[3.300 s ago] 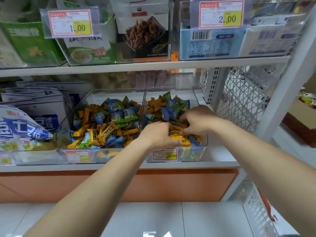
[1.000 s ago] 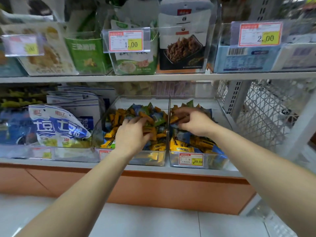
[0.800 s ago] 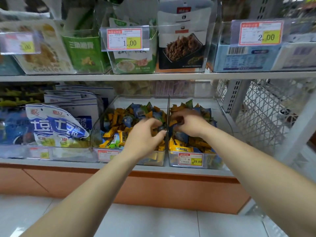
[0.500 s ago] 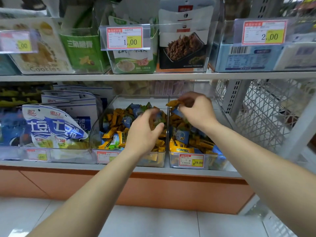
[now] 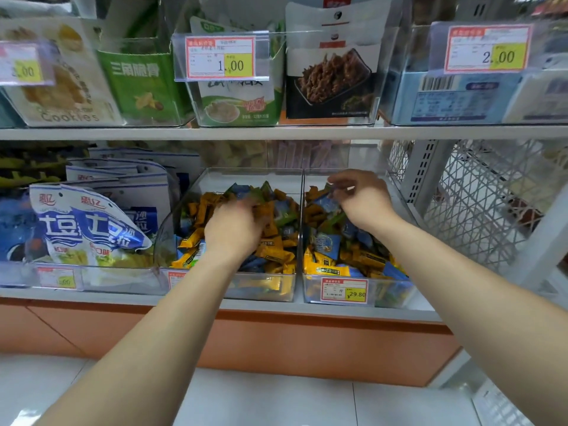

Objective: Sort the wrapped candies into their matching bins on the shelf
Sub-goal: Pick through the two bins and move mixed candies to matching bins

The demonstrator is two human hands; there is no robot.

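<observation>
Obs.: both clear plastic bins sit side by side on the lower shelf (image 5: 92,296), walls touching. The wrapped candies (image 5: 278,241) are in both, with orange, yellow, blue and green mixed in each, so sorting is far from done.

Left hand (image 5: 235,230): down in the left bin (image 5: 172,232), palm down on the heap, fingertips blurred among the wrappers. Cannot tell whether it holds one.

Right hand (image 5: 364,202): raised over the back of the right bin (image 5: 384,292), thumb and fingers curled in at a blue-wrapped candy (image 5: 328,205) on top of the pile. Looks like a pinch, but cannot tell for certain.

The hands are apart, one per bin.

Step in hand (judgement): pick out mismatched pieces and carry them across the shared wall.
- Take one piece at a time, by the crimped end.
- Lift clear of the rim before crossing.
- Work from the top layer, since digging buries colours.
- Check the colour before release.

Materials: the wrappers are glossy film, small flat pillow shapes with pinched ends. They are probably slippery and light, and the heap is loose and likely to slide. The bins are rigid, transparent and slope-fronted. The right one carries a red and yellow price tag (image 5: 344,290).
</observation>
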